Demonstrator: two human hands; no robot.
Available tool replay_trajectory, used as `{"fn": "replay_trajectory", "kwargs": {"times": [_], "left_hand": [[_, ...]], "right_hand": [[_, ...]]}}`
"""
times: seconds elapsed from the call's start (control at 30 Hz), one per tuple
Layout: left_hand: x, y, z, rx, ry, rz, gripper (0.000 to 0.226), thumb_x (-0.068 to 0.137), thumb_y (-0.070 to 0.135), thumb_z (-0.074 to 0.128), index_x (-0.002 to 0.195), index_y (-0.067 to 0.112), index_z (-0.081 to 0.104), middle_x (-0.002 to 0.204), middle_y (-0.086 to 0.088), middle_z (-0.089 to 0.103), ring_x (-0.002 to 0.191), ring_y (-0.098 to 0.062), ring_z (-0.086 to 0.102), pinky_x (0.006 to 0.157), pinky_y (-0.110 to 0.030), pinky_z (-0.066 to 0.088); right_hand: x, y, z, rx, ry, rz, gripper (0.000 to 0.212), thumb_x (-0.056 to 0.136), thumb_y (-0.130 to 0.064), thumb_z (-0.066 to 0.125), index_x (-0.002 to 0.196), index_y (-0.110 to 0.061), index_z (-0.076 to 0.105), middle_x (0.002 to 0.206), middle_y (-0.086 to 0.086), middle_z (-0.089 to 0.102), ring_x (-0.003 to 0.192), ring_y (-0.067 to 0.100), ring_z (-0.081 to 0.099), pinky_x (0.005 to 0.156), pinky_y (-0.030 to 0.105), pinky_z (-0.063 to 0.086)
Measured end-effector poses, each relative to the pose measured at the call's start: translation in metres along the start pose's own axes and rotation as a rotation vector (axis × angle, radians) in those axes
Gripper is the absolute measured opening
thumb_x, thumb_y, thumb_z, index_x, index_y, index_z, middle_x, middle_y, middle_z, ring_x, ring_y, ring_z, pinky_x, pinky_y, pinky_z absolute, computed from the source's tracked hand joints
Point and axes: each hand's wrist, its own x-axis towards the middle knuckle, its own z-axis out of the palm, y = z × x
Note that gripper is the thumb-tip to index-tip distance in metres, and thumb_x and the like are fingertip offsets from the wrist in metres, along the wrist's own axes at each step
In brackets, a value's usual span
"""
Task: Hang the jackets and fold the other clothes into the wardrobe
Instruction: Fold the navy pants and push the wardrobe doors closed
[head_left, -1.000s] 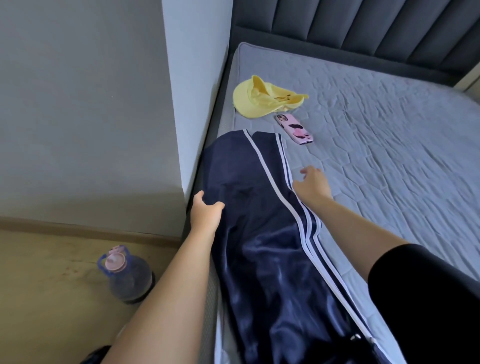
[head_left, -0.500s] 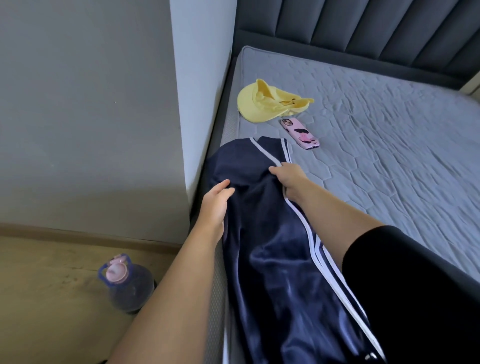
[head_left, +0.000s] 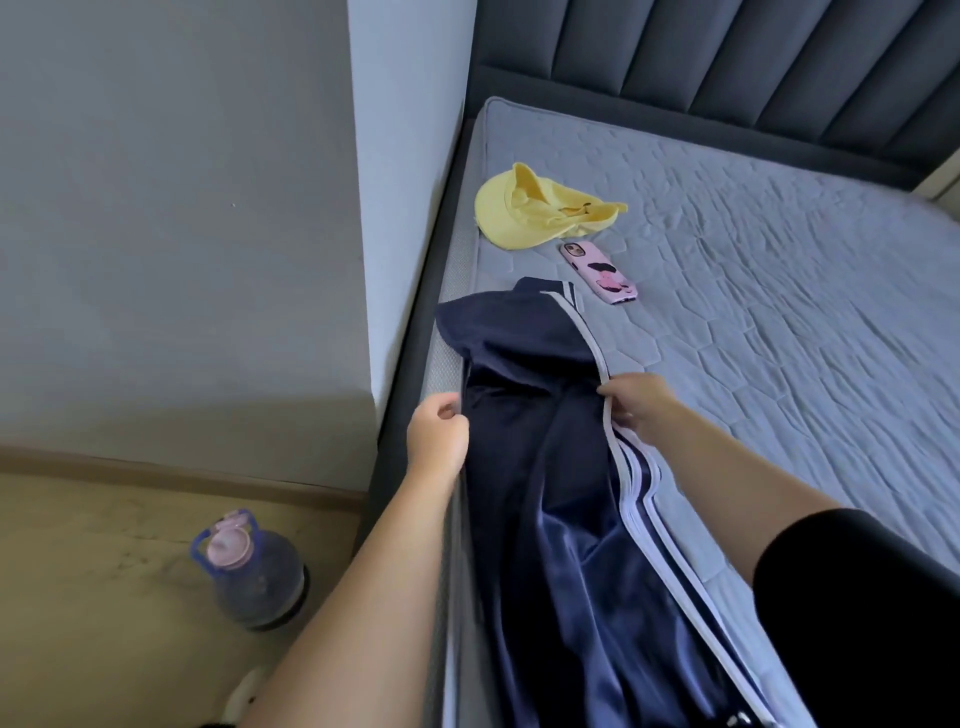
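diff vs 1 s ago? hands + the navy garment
Both hands went from resting open on the navy garment to gripping it: left hand at its left edge, right hand at the white-striped edge. Its far end has been drawn back toward the person and is bunched. Yellow cap, pink phone and water jug unmoved.

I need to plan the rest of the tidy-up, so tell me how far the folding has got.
Done: nothing looks folded or put away, and no wardrobe is in view. In hand: the left hand and right hand grip the navy track pants on the mattress, far end doubled back. Left: finishing the fold and storing it.
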Motion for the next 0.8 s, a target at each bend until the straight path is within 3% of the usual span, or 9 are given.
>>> {"fn": "replay_trajectory", "kwargs": {"times": [0.07, 0.17, 0.27, 0.33, 0.4, 0.5, 0.57, 0.7, 0.8], "left_hand": [[0.005, 0.002, 0.002, 0.005, -0.012, -0.016, 0.033, 0.086, 0.007, 0.053, 0.116, 0.019, 0.054, 0.106, 0.003, 0.056, 0.083, -0.006, 0.054, 0.065, -0.019, 0.038], [0.014, 0.006, 0.003, 0.072, -0.042, -0.056, 0.058, 0.084, 0.022, 0.060, 0.138, 0.018, 0.038, 0.096, 0.013, 0.051, 0.080, -0.005, 0.050, 0.064, -0.021, 0.035], [0.013, 0.006, 0.005, 0.208, -0.059, 0.014, 0.034, 0.083, 0.025, 0.061, 0.116, 0.020, 0.055, 0.094, 0.012, 0.054, 0.086, -0.012, 0.052, 0.062, -0.018, 0.036], [0.012, 0.004, 0.007, 0.278, -0.070, 0.074, 0.041, 0.084, 0.028, 0.061, 0.123, 0.018, 0.057, 0.118, 0.003, 0.056, 0.106, -0.018, 0.054, 0.076, -0.021, 0.039], [0.011, 0.003, 0.008, 0.264, -0.053, 0.086, 0.047, 0.085, 0.032, 0.062, 0.129, 0.016, 0.056, 0.125, 0.002, 0.054, 0.117, -0.018, 0.052, 0.083, -0.024, 0.037], [0.006, 0.005, 0.004, 0.062, -0.044, 0.090, 0.020, 0.085, 0.037, 0.063, 0.095, 0.021, 0.067, 0.093, 0.013, 0.062, 0.095, -0.013, 0.060, 0.071, -0.023, 0.043], [0.005, 0.010, 0.001, -0.097, -0.093, 0.044, 0.024, 0.083, 0.045, 0.062, 0.094, 0.025, 0.066, 0.091, 0.015, 0.066, 0.090, -0.009, 0.063, 0.076, -0.025, 0.049], [0.005, 0.017, -0.002, -0.252, -0.324, -0.203, 0.068, 0.072, 0.062, 0.066, 0.127, 0.024, 0.056, 0.117, 0.009, 0.066, 0.109, -0.013, 0.061, 0.098, -0.033, 0.045], [-0.001, 0.010, -0.001, -0.276, -0.452, -0.373, 0.058, 0.074, 0.053, 0.071, 0.120, 0.019, 0.060, 0.114, 0.000, 0.069, 0.105, -0.020, 0.065, 0.095, -0.038, 0.049]], "right_hand": [[0.000, 0.000, 0.004, 0.053, -0.020, 0.025, 0.016, 0.084, -0.010, 0.067, 0.071, -0.008, 0.058, 0.067, 0.010, 0.056, 0.055, 0.020, 0.053, 0.052, 0.023, 0.045], [-0.004, -0.009, 0.008, 0.031, -0.153, 0.036, 0.025, 0.082, -0.024, 0.075, 0.094, -0.004, 0.066, 0.088, 0.011, 0.070, 0.078, 0.024, 0.068, 0.068, 0.032, 0.056], [-0.010, -0.015, 0.013, 0.017, -0.230, 0.081, 0.024, 0.085, -0.009, 0.067, 0.106, 0.001, 0.063, 0.090, 0.016, 0.069, 0.076, 0.027, 0.067, 0.065, 0.036, 0.055], [-0.016, -0.020, 0.016, 0.041, -0.304, 0.072, 0.026, 0.086, 0.002, 0.056, 0.111, 0.001, 0.062, 0.097, 0.019, 0.068, 0.077, 0.029, 0.065, 0.069, 0.037, 0.056], [-0.023, -0.022, 0.013, 0.082, -0.372, 0.038, 0.031, 0.084, 0.010, 0.047, 0.111, 0.002, 0.061, 0.104, 0.022, 0.064, 0.082, 0.033, 0.064, 0.078, 0.041, 0.055], [-0.035, -0.022, -0.001, 0.098, -0.537, 0.043, 0.037, 0.082, 0.015, 0.038, 0.110, 0.004, 0.060, 0.101, 0.020, 0.067, 0.083, 0.032, 0.066, 0.080, 0.040, 0.056], [-0.047, -0.015, -0.011, 0.044, -0.681, 0.097, 0.037, 0.081, 0.017, 0.035, 0.104, 0.006, 0.062, 0.092, 0.018, 0.071, 0.078, 0.028, 0.070, 0.070, 0.034, 0.058], [-0.065, 0.010, -0.032, -0.179, -0.907, 0.177, 0.038, 0.072, 0.020, 0.046, 0.102, 0.002, 0.061, 0.092, 0.014, 0.073, 0.080, 0.025, 0.072, 0.072, 0.035, 0.059], [-0.065, 0.022, -0.049, -0.270, -1.057, 0.293, 0.032, 0.083, 0.011, 0.053, 0.111, -0.004, 0.060, 0.102, 0.011, 0.073, 0.090, 0.023, 0.071, 0.074, 0.036, 0.059]]}}
